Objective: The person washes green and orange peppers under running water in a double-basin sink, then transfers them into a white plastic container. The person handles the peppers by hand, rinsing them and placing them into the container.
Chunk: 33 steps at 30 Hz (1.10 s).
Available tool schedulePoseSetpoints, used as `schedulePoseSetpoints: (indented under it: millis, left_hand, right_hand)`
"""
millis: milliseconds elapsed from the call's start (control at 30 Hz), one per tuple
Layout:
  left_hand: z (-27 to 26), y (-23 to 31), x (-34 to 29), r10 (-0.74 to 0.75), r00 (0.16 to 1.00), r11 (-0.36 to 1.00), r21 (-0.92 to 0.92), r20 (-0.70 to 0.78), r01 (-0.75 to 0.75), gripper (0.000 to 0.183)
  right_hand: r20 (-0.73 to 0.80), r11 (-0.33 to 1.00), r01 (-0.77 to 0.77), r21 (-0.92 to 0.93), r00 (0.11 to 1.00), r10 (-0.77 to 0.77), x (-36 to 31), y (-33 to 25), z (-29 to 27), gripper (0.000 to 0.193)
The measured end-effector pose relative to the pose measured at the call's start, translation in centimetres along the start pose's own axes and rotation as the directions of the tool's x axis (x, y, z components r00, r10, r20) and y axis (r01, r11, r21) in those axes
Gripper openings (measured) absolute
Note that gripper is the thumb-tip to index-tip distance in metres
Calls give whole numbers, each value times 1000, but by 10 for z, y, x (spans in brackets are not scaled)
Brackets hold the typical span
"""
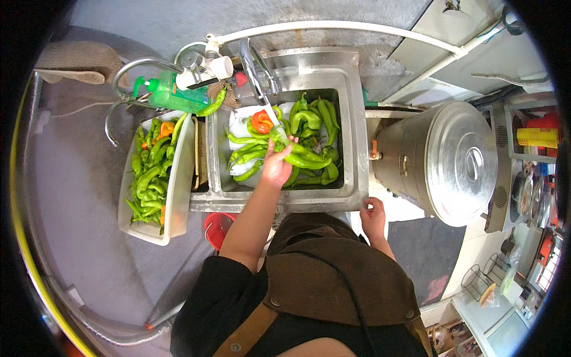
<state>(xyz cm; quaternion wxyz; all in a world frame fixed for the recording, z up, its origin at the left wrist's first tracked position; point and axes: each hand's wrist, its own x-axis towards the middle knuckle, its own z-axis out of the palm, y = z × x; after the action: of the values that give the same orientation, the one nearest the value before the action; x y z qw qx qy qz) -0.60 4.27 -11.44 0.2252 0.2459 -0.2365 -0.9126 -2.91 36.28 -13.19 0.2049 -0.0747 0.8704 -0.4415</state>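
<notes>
My left hand [277, 165] reaches into the metal sink [355, 137], its fingers closed round a long green pepper [304, 161] under the tap [254, 71]. Water runs from the spout onto the hand and the pepper. Around it in the basin lie several more green peppers [329, 119] and an orange-red pepper [262, 122]. My right hand [373, 219] hangs at the sink's front right corner, fingers curled in, with nothing visible in them. Whether it touches the rim I cannot tell.
Left of the sink, a white tub [172, 208] holds many green peppers and a few orange ones. Behind it stands a green pump bottle [172, 92], with one green pepper [213, 104] beside it. A large lidded metal pot [461, 163] is at the right. A red bucket [217, 229] sits below.
</notes>
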Motion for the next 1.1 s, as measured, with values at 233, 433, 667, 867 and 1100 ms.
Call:
schedulePoseSetpoints:
  millis: [233, 433, 667, 867, 1100]
  left_hand:
    - [-2, 6, 26, 36, 934, 822, 542, -355, 174, 83]
    - [4, 125, -11, 519, 791, 752, 612, -324, -243, 33]
    - [-52, 381, -128, 864, 258, 478, 867, -433, -144, 42]
    - [-156, 393, -157, 929, 38, 285, 780, -367, 556, 94]
    - [-60, 161, -27, 491, 774, -498, 858, 400, -128, 36]
  right_hand:
    - [21, 989, 93, 117, 995, -96, 15, 18, 5, 24]
    - [26, 1000, 8, -23, 1000, -8, 18, -22, 0, 30]
    - [6, 966, 246, -76, 969, -246, 48, -8, 12, 34]
    - [105, 985, 169, -42, 981, -164, 50, -53, 25, 31]
    - [68, 993, 95, -71, 994, -90, 44, -45, 20, 29]
